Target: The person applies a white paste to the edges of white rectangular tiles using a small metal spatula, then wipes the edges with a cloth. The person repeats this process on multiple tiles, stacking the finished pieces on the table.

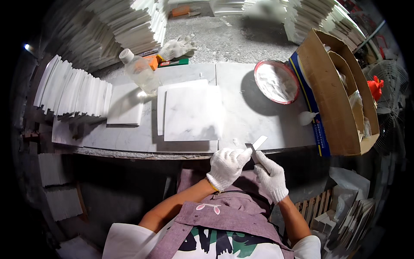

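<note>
Just in front of the table's near edge, my gloved right hand [271,175] is closed round a putty knife [259,142], its flat pale blade pointing up and to the right. My gloved left hand [227,167] is beside it, fingers closed, its fingertips at the base of the blade. Whatever those fingers pinch is hidden; a small dark edge shows there. Beyond my left hand, a square white marbled tile [194,113] lies partly over another tile [161,108]. A red-rimmed bowl [276,82] of white paste stands farther right.
At the left are a row of upright tiles [75,88] and a clear plastic bottle [142,74]. A spare white glove [176,48] lies behind. On the right stand an open cardboard box [321,93] and a fan [390,90]. Tall tile stacks [129,26] line the back.
</note>
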### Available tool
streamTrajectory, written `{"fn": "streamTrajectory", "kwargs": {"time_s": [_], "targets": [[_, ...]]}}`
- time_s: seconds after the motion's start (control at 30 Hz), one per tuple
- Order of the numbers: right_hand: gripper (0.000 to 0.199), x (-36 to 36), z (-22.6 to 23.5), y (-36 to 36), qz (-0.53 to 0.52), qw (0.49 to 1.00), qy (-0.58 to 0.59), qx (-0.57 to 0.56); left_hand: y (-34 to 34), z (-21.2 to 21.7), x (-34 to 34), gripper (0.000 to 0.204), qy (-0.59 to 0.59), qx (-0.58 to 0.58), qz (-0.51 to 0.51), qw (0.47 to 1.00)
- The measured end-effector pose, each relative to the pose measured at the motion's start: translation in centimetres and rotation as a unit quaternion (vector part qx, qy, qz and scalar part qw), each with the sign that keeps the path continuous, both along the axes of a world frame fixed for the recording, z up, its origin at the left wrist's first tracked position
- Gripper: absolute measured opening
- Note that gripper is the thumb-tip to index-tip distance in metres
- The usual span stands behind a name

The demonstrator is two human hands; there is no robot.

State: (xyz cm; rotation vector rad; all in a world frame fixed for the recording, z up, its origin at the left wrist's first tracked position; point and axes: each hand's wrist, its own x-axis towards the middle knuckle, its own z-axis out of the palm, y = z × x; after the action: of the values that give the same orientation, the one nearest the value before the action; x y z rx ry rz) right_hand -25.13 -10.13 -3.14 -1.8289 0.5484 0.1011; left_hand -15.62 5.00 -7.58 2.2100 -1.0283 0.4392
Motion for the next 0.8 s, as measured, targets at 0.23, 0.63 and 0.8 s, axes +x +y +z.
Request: {"fn": "streamTrajectory", "kwargs": {"time_s": [0.23,0.63,0.8], "targets": [[0.058,0.5,-0.1,-0.5,-0.271,0.945,-0.074,0.166,-0.4,2.2,-0.2,0.019,0.146,-0.18,0.005,0.973],[0.062,0.7,3.1,1.4,-0.247,0.902,-0.16,0.316,-1.2,7.0,4.8,0.018,0.054,-0.139,0.014,0.989],[0.061,-0.1,3.2,2.2,-0.231,0.923,-0.133,0.277,-5.0,12.2,10.9,0.025,0.142,0.029,0.012,0.989]]}}
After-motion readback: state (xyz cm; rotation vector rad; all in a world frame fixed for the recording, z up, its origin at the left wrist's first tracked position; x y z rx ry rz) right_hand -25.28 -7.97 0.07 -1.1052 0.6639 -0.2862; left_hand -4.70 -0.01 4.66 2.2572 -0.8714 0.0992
